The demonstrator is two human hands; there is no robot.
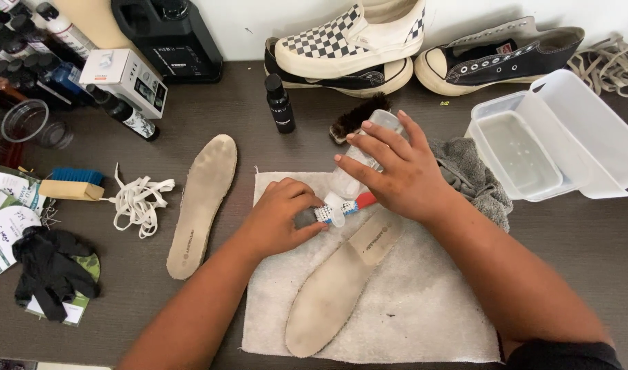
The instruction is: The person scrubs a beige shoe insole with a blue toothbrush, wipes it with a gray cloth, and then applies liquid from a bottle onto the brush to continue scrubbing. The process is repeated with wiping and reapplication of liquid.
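My left hand grips a toothbrush with a red and white handle, its bristle head pointing right. My right hand holds a clear plastic bottle tipped nozzle-down onto the brush head. Both hands hover over a beige insole lying on a white towel. A second beige insole lies on the dark table to the left of the towel.
Clear plastic tubs sit at the right beside a grey rag. Checkered and black sneakers line the back wall. A small black bottle, white laces, black gloves and a blue brush lie left.
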